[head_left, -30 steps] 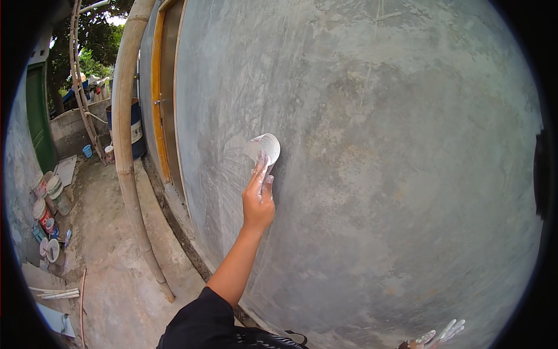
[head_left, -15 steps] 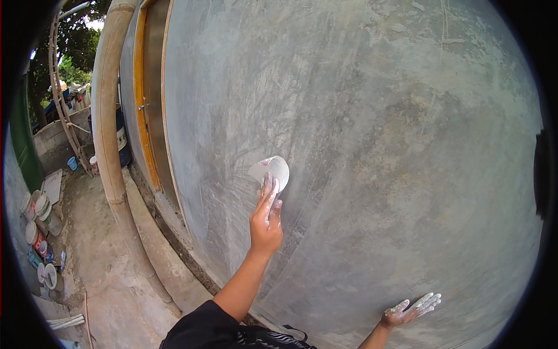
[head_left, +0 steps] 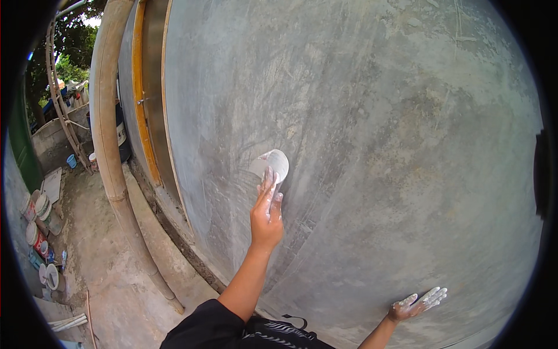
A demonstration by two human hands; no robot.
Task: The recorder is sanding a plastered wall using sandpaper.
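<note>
- The left hand (head_left: pixel 267 218) reaches up at the middle of the view and holds a thin white curved sheet (head_left: pixel 280 163); its fingers lie nearly straight and close together along the sheet, while the thumb sits to the right. How the palm side grips is hidden.
- The white curved sheet is bent into a cup-like roll at the fingertips, set against the grey wall (head_left: pixel 383 151); how much of its edge touches the plaster cannot be told.
- The right hand (head_left: pixel 414 306) is low on the right, well apart from the left one, its fingers extended, its thumb spread away and nothing held. Whether it touches the wall cannot be told.
- White paste coats the fingers of both hands.
- A black sleeve (head_left: pixel 203 328) covers the upper part of the left arm.
- The wall is patchy, with streaks and scrape marks around the sheet and paler blotches to the right.
- Left of the wall's plain face stands a brown door (head_left: pixel 153 64) in a yellow-orange frame (head_left: pixel 138 87).
- A thick bamboo pole (head_left: pixel 107 116) runs down in front of the door side, its foot on the concrete floor (head_left: pixel 104 256).
- At the far left, several buckets (head_left: pixel 34 235) stand beside another wall, near a green door (head_left: pixel 22 148).
- A dark drum (head_left: pixel 123 142) shows partly behind the bamboo pole.
</note>
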